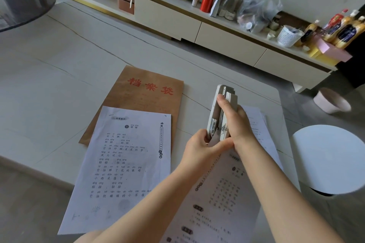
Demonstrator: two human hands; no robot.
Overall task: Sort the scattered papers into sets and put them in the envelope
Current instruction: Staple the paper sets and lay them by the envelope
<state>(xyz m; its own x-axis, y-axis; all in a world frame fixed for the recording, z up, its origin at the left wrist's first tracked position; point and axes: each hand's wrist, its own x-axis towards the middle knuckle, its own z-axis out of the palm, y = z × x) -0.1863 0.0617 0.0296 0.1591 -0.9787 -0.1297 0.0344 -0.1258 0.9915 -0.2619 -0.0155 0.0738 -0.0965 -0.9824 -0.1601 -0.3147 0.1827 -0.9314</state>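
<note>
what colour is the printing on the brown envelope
Red characters on the envelope, clearest in the head view.

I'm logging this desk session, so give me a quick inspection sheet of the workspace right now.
Surface: pale marbled table, daylit.
Job's things: brown envelope lying flat; printed sheet overlapping its near edge; second paper set under the hands; grey stapler over that set's top corner.
Clutter: nothing seen on the table.
Hands: right hand grips the stapler; left hand pinches the paper corner at its mouth.
Cables: nothing seen.
Surroundings: low cabinet crowded with bottles and bags; white round stool; small pink bin.
</note>
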